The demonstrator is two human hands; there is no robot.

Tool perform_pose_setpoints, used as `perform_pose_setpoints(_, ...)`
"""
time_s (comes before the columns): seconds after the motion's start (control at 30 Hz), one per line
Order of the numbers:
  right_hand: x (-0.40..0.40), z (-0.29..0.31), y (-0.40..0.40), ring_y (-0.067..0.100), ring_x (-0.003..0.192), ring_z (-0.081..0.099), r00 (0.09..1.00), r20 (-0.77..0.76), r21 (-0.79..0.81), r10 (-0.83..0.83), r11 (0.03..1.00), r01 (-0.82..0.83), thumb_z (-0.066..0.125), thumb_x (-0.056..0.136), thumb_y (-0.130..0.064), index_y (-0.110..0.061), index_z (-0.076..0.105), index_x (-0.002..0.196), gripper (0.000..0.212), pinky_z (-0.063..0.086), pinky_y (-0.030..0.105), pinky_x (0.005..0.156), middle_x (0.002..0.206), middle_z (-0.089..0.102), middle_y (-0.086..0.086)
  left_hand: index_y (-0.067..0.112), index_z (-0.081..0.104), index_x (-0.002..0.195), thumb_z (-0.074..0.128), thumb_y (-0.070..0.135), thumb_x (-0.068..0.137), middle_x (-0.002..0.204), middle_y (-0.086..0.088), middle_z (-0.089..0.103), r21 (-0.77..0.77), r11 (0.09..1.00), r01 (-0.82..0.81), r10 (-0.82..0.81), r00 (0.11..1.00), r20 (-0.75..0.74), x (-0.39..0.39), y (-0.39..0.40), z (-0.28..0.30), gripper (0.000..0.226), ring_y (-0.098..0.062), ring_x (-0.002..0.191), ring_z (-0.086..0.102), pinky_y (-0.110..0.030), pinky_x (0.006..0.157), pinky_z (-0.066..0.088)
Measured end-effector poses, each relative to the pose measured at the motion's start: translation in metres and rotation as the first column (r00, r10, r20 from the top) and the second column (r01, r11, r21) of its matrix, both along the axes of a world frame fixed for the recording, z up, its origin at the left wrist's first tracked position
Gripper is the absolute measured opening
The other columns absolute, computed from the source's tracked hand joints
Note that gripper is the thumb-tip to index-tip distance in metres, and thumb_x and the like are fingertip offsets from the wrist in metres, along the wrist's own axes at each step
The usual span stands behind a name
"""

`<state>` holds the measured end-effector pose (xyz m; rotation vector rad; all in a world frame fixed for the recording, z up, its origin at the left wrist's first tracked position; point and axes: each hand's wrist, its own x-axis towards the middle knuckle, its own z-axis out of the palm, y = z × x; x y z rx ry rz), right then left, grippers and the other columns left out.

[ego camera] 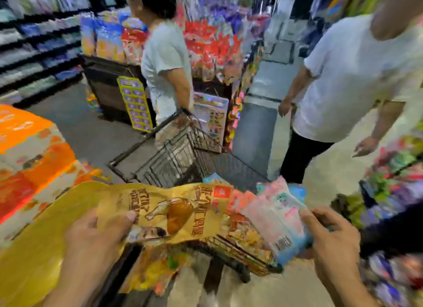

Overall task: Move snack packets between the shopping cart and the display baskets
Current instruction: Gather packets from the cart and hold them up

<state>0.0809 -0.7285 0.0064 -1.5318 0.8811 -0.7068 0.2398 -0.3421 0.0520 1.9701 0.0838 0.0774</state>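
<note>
Packets fill both of our hands over the near end of the shopping cart point(183, 160), so we judge the step in hand to be the carry itself: goods lifted and on their way, though from this blurred view we cannot tell whether they are leaving the cart or going into it. Our left hand point(98, 235) grips the yellow snack packet point(169, 206), thumb curled over its printed face, the packet lying crosswise above the cart's near rim. Our right hand point(332, 235) holds a bunch of pink and blue packets point(274, 215), thumb on top and fingers underneath, just beside the yellow one. More packets point(242, 238) lie in the wire basket below, partly hidden by what we hold.

Display baskets point(389, 185) of bright packets stand to our right, near the right hand; an orange display point(27, 151) sits to our left. Two other people are close: one person in a pale shirt point(164, 54) at the far end of the cart, another person in white point(348, 77) passing on the right.

Next, we think each bunch needs a clear destination. If it is the right-hand baskets, we must swing the pink and blue packets across without brushing the passer-by, keep a firm pinch so none slips out of the bunch, and set them down among like goods before dealing with the yellow one.
</note>
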Motion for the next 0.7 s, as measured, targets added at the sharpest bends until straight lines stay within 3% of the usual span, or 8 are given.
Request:
perform_pose_setpoints(0.07, -0.007, -0.004, -0.016, 0.012, 0.055, 0.068, 0.998, -0.013, 0.049, -0.069, 0.996, 0.069, 0.077, 0.094, -0.019, -0.018, 0.078, 0.093, 0.002, 0.054, 0.061, 0.038, 0.079, 0.073, 0.002, 0.044, 0.074, 0.095, 0.077, 0.052, 0.074, 0.076, 0.022, 0.075, 0.025, 0.995, 0.100, -0.099, 0.995, -0.033, 0.022, -0.032, -0.006, 0.022, 0.003, 0.061, 0.068, -0.019, 0.052, 0.053)
perform_pose_setpoints(0.13, -0.011, -0.010, -0.028, 0.013, 0.053, 0.068, 0.992, -0.041, 0.079, -0.122, 0.989, 0.125, 0.075, 0.095, -0.016, -0.017, 0.077, 0.092, 0.004, 0.055, 0.057, 0.038, 0.078, 0.073, 0.002, 0.045, 0.075, 0.090, 0.080, 0.040, 0.079, 0.074, 0.019, 0.075, 0.035, 0.984, 0.173, -0.171, 0.984, -0.047, 0.050, -0.072, -0.018, 0.013, -0.003, 0.059, 0.067, -0.026, 0.053, 0.050)
perform_pose_setpoints(0.23, -0.007, -0.021, -0.039, 0.016, 0.054, 0.070, 0.976, -0.116, 0.103, -0.183, 0.975, 0.195, 0.076, 0.095, -0.016, -0.017, 0.078, 0.091, 0.005, 0.056, 0.053, 0.040, 0.082, 0.075, 0.008, 0.043, 0.075, 0.083, 0.082, 0.021, 0.086, 0.072, 0.024, 0.074, 0.087, 0.948, 0.306, -0.300, 0.951, -0.076, 0.093, -0.124, -0.054, 0.023, 0.004, 0.061, 0.066, -0.024, 0.053, 0.046)
perform_pose_setpoints(0.33, 0.011, -0.032, -0.043, 0.017, 0.056, 0.071, 0.958, -0.187, 0.102, -0.219, 0.965, 0.240, 0.078, 0.093, -0.016, -0.018, 0.079, 0.089, 0.004, 0.056, 0.051, 0.038, 0.082, 0.075, 0.007, 0.033, 0.062, 0.056, 0.083, 0.020, 0.085, 0.053, 0.027, 0.062, 0.164, 0.924, 0.345, -0.321, 0.934, -0.156, 0.140, -0.171, -0.097, 0.038, -0.003, 0.052, 0.055, -0.019, 0.055, 0.036)
perform_pose_setpoints(0.4, 0.029, -0.037, -0.043, 0.015, 0.057, 0.070, 0.948, -0.226, 0.101, -0.222, 0.963, 0.250, 0.079, 0.091, -0.015, -0.020, 0.080, 0.087, 0.007, 0.055, 0.048, 0.038, 0.081, 0.076, 0.005, 0.031, 0.064, 0.067, 0.084, 0.015, 0.084, 0.054, 0.019, 0.060, 0.199, 0.874, 0.443, -0.410, 0.892, -0.189, 0.175, -0.196, -0.133, 0.031, 0.001, 0.060, 0.055, -0.020, 0.056, 0.041)
perform_pose_setpoints(0.47, 0.052, -0.044, -0.043, 0.010, 0.058, 0.067, 0.941, -0.254, 0.081, -0.221, 0.965, 0.249, 0.079, 0.090, -0.009, -0.022, 0.081, 0.086, 0.014, 0.054, 0.040, 0.038, 0.080, 0.076, 0.007, 0.022, 0.068, 0.082, 0.082, 0.013, 0.085, 0.062, 0.015, 0.060, 0.186, 0.849, 0.495, -0.429, 0.850, -0.306, 0.209, -0.214, -0.170, 0.017, -0.008, 0.065, 0.060, -0.025, 0.056, 0.047)
perform_pose_setpoints(0.57, 0.090, -0.058, -0.043, 0.010, 0.060, 0.067, 0.921, -0.334, 0.097, -0.199, 0.965, 0.244, 0.079, 0.090, -0.007, -0.024, 0.080, 0.082, 0.018, 0.056, 0.050, 0.038, 0.076, 0.076, 0.002, 0.021, 0.065, 0.069, 0.075, 0.021, 0.082, 0.049, 0.014, 0.060, 0.160, 0.811, 0.563, -0.427, 0.756, -0.497, 0.246, -0.237, -0.231, 0.017, -0.009, 0.054, 0.055, -0.015, 0.046, 0.044)
perform_pose_setpoints(0.7, 0.139, -0.080, -0.044, 0.028, 0.073, 0.073, 0.901, -0.406, 0.141, -0.153, 0.964, 0.227, 0.081, 0.088, -0.011, -0.023, 0.082, 0.085, 0.012, 0.057, 0.053, 0.038, 0.083, 0.076, 0.000, 0.017, 0.075, 0.080, 0.074, 0.012, 0.085, 0.074, 0.000, 0.072, 0.138, 0.758, 0.637, -0.375, 0.599, -0.708, 0.269, -0.252, -0.316, 0.007, -0.022, 0.075, 0.068, -0.031, 0.064, 0.049)
